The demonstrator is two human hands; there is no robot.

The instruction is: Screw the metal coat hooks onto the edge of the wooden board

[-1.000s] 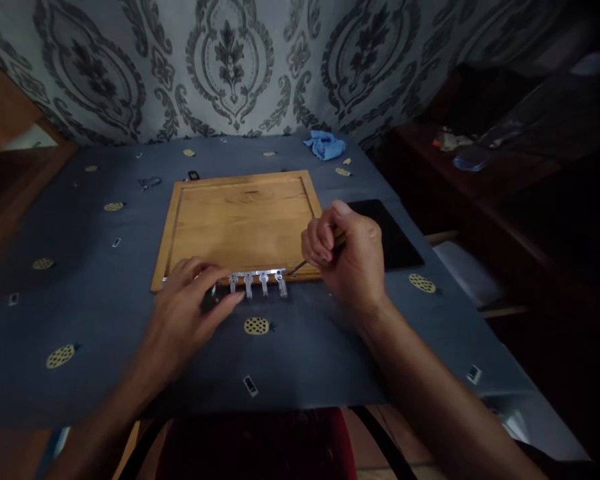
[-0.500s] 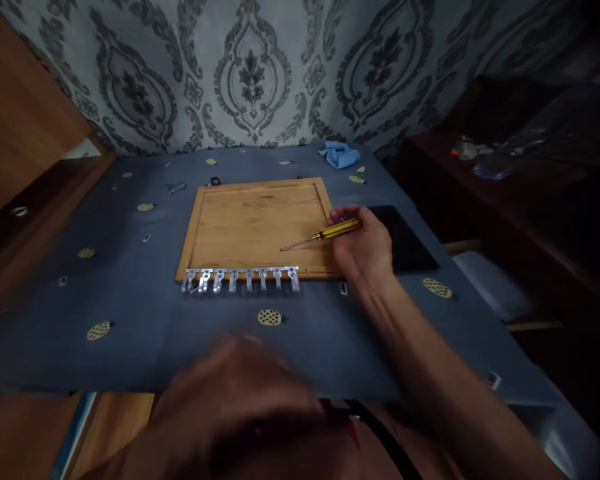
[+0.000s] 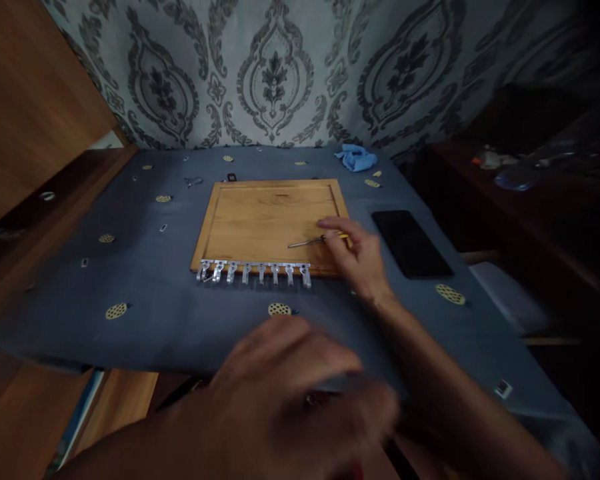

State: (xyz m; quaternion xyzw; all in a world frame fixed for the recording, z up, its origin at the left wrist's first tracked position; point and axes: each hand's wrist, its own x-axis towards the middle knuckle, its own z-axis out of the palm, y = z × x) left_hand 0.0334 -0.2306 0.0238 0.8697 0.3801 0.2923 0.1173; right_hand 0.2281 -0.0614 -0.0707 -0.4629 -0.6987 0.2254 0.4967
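Note:
A screwdriver [image 3: 307,242] with a yellow handle and thin metal shaft is in my right hand [image 3: 363,260]. The fingers cover most of its handle, and its shaft points left over a wooden board [image 3: 270,217] with a raised frame. Along the board's near edge runs a row of several metal clips [image 3: 261,270] on a strip, their ends hanging past the edge. Close to the camera and low in view is my left hand [image 3: 300,380], apart from the board. Its fingers are bent and blurred; whether they hold anything is hidden.
A black flat tablet-like slab [image 3: 413,245] lies right of the board. A blue cloth [image 3: 356,158] is crumpled at the back right. Small scissors-like metal pieces [image 3: 194,181] lie behind the board's left corner. A patterned curtain [image 3: 275,73] hangs behind the table [image 3: 155,287].
My right hand has turned from palm-up to palm-down over the screwdriver, whose handle is now mostly covered. My left hand has risen and moved right. The whole view has shifted slightly.

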